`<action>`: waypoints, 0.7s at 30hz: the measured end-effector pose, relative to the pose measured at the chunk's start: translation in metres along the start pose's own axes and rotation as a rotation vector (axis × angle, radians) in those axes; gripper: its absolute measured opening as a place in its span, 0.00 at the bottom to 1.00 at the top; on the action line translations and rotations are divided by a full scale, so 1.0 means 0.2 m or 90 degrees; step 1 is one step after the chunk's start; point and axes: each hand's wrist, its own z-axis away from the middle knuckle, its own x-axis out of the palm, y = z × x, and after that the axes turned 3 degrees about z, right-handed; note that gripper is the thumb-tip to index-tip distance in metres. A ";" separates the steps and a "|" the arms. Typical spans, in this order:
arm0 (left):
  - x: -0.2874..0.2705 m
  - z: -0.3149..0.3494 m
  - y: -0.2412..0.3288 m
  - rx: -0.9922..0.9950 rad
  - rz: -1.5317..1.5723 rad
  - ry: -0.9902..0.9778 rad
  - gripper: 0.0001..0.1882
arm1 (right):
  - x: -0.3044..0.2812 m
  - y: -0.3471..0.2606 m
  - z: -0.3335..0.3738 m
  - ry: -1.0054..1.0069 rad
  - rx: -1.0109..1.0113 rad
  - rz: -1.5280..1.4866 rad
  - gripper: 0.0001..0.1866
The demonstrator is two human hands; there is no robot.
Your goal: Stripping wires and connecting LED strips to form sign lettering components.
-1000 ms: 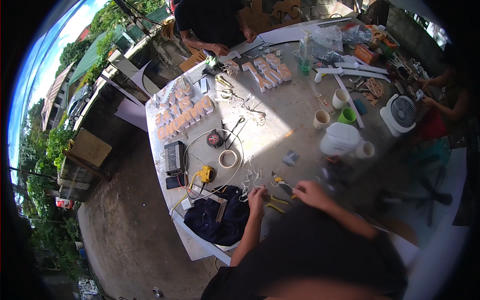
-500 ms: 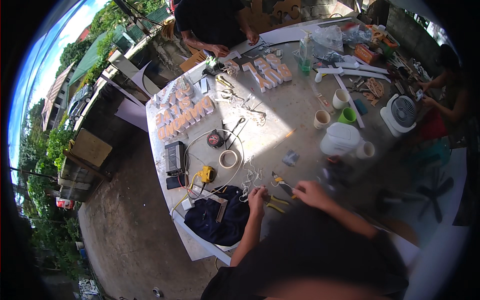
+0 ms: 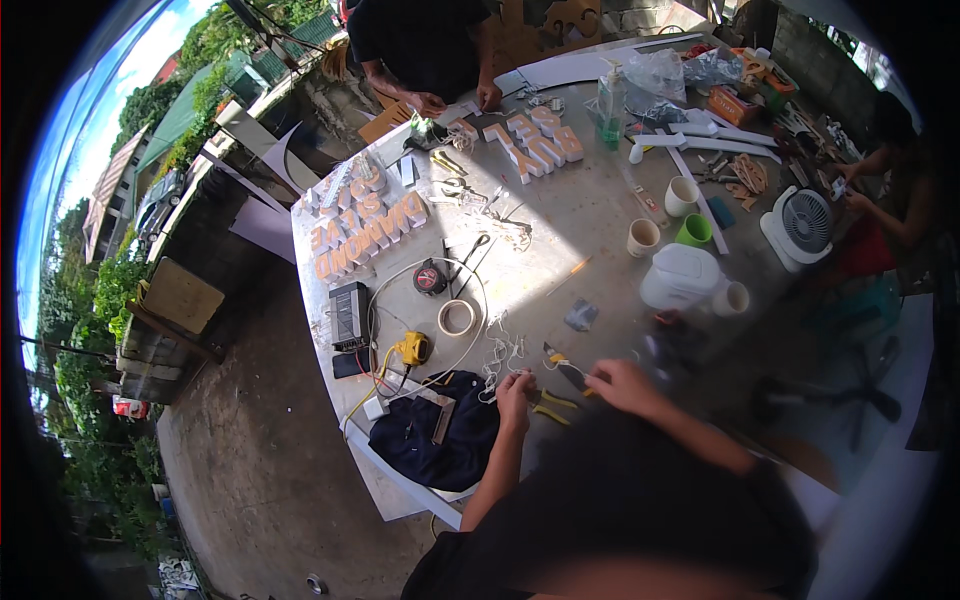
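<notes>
Left hand: (image 3: 514, 396) low on the near side of the bench (image 3: 590, 240), fingers pinched together on thin white wire (image 3: 505, 347)
Right hand: (image 3: 622, 386) a little apart from the left, fingers drawn narrow where a white strand of the wire meets them; whether they also touch the yellow and black tool (image 3: 570, 373) beside them, I cannot tell
White wire: loosely tangled on the bench just beyond the left hand, a strand showing toward the right
Pliers: one pair, yellow handles (image 3: 553, 408), lying between the two hands
Cloth: dark blue (image 3: 425, 445), heaped just left of the left hand, a small flat strip (image 3: 441, 424) on top
Left of the wire: a roll of tape (image 3: 457, 318), a yellow corded tool (image 3: 411, 349), a black and red tape measure (image 3: 431, 278), a black box (image 3: 348, 315)
Block letters: orange-faced, white-sided, one group at the left edge (image 3: 370, 235), another farther back (image 3: 535, 145)
Right side: white lidded container (image 3: 680, 280), green cup (image 3: 694, 232), small white fan (image 3: 800, 228)
Company: one person across the bench (image 3: 420, 45), both hands at its far edge; another at far right (image 3: 905, 190)
</notes>
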 end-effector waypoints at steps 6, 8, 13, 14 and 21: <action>-0.01 0.01 0.00 0.005 0.002 0.007 0.09 | 0.00 0.00 0.00 -0.027 0.020 -0.018 0.11; -0.01 0.01 0.00 0.000 0.002 0.008 0.09 | 0.00 0.00 0.00 -0.009 0.014 -0.011 0.12; 0.00 0.01 -0.01 -0.002 0.029 0.009 0.10 | 0.00 -0.02 0.00 0.001 -0.002 -0.001 0.12; 0.00 0.01 -0.01 0.005 0.023 0.016 0.10 | 0.00 -0.02 0.00 0.001 -0.003 -0.001 0.12; 0.01 0.01 -0.01 0.002 0.039 0.019 0.09 | 0.00 -0.02 -0.01 -0.009 0.010 -0.010 0.12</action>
